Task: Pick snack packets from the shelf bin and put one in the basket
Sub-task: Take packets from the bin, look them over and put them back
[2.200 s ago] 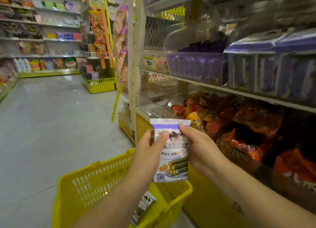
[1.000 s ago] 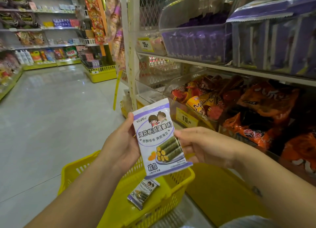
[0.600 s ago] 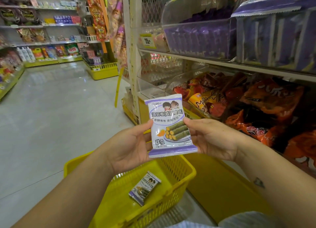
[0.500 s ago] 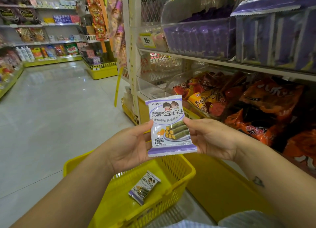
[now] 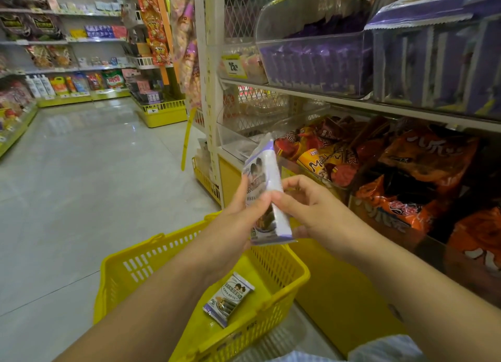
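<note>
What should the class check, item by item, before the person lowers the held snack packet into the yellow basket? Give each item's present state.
1. Packet secured: ok. The held packet is pinched between the left hand and the right hand.
2. Packet above basket: ok. It hangs over the far rim of the yellow basket.
3. Landing space: ok. Only one packet in the basket lies on its floor, with bare floor around it.
4. Basket steady: cannot tell. Its support is out of view.
5. Packet undamaged: cannot tell. It is turned edge-on and blurred.
</note>
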### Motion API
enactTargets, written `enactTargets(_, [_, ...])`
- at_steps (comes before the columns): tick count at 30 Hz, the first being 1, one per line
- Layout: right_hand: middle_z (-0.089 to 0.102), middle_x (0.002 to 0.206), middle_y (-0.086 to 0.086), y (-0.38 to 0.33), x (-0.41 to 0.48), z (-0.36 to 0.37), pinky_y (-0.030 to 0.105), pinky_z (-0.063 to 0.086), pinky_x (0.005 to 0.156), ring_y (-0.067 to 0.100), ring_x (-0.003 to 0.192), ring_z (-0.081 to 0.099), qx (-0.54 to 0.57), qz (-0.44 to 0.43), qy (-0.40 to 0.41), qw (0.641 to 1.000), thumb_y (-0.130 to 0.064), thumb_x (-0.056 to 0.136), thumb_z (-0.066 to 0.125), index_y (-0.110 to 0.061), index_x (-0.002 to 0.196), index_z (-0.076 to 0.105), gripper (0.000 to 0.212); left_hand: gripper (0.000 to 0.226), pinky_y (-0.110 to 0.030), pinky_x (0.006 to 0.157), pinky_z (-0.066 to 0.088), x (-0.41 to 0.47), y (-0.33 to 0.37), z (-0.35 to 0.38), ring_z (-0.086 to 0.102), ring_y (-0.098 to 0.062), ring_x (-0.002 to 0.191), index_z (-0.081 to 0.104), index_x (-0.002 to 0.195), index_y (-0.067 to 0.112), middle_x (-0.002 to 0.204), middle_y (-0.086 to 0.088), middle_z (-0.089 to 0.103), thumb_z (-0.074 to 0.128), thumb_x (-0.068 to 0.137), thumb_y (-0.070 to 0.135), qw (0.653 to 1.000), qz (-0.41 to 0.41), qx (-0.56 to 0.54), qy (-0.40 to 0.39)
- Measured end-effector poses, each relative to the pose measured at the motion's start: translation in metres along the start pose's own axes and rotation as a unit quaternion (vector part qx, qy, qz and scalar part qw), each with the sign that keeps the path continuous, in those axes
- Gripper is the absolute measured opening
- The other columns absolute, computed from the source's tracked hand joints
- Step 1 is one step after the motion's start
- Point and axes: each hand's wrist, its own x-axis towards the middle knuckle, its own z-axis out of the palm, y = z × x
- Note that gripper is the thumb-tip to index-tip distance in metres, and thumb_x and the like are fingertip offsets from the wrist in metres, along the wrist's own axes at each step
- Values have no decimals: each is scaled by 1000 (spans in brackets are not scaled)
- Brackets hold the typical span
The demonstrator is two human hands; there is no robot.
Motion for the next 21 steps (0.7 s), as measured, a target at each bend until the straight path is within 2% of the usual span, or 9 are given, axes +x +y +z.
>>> enactTargets(2, [68, 107, 15, 0, -1, 0, 32, 60, 61, 13, 85, 69, 20, -1, -17, 1000, -20, 90, 60, -6, 111, 53, 26, 83, -28, 75, 56, 0, -1, 1, 59, -15, 117, 18, 149, 52, 146, 10, 49, 61, 77, 45, 999, 15, -5, -36])
enactTargets(3, [67, 109, 16, 0, -1, -1, 33, 60, 63, 14, 87, 69, 30, 1, -23, 999, -19, 90, 61, -5, 112, 53, 27, 81, -25, 71, 55, 0, 0, 1, 57, -16, 119, 19, 149, 51, 146, 9, 49, 59, 79, 44, 999, 20, -6, -46])
enactTargets(5, [69, 105, 11, 0, -1, -5, 31, 59, 65, 12, 88, 68, 41, 5, -35, 999, -17, 90, 60, -8, 111, 54, 24, 77, -31, 77, 56, 0, 2, 0, 57, -18, 124, 22, 150, 46, 143, 7, 54, 57, 82, 38, 998, 20, -20, -51])
enactTargets(8, [68, 97, 1, 2, 2, -13, 30, 54, 75, 11, 90, 65, 44, 9, -37, 998, -12, 90, 60, -16, 98, 57, 10, 61, -46, 97, 52, 0, 2, 0, 58, -28, 124, 37, 147, 27, 135, -3, 61, 52, 88, 22, 994, 8, -85, -63])
enactTargets(11, [67, 97, 3, 3, 5, -18, 38, 50, 82, 20, 89, 63, 47, -1, -16, 999, 3, 87, 61, -15, 93, 54, 20, 49, -48, 100, 50, -2, 4, 1, 58, -30, 124, 46, 139, 20, 133, -9, 62, 47, 90, 11, 987, 9, -124, -97])
enactTargets(13, [67, 96, 3, 3, 6, -19, 39, 54, 78, 22, 87, 66, 51, 1, 8, 999, 8, 84, 63, -13, 100, 50, 29, 48, -51, 101, 49, -2, 4, 0, 58, -29, 124, 46, 138, 24, 134, -7, 62, 45, 93, 8, 989, 16, -109, -100])
enactTargets(17, [63, 112, 14, 5, 5, -20, 41, 60, 76, 27, 98, 68, 58, -3, 35, 998, 8, 80, 68, -16, 126, 45, 57, 58, -54, 96, 51, 2, 2, -2, 62, -26, 120, 34, 145, 39, 136, -1, 60, 43, 100, 4, 996, 57, -25, -57])
enactTargets(19, [62, 109, 11, 2, 4, -19, 30, 59, 72, 19, 89, 67, 5, -41, 40, 998, 7, 79, 70, -20, 129, 45, 62, 61, -44, 87, 56, 5, -1, -3, 64, -20, 117, 35, 141, 46, 134, 5, 62, 43, 100, 1, 995, 87, 5, -46])
enactTargets(21, [61, 105, 7, -1, 1, -17, 27, 57, 72, 14, 83, 63, -67, -88, 44, 993, 5, 79, 70, -25, 127, 46, 62, 62, -31, 77, 58, 7, -2, -6, 65, -12, 113, 40, 134, 51, 129, 10, 65, 42, 100, -1, 994, 105, 19, -18])
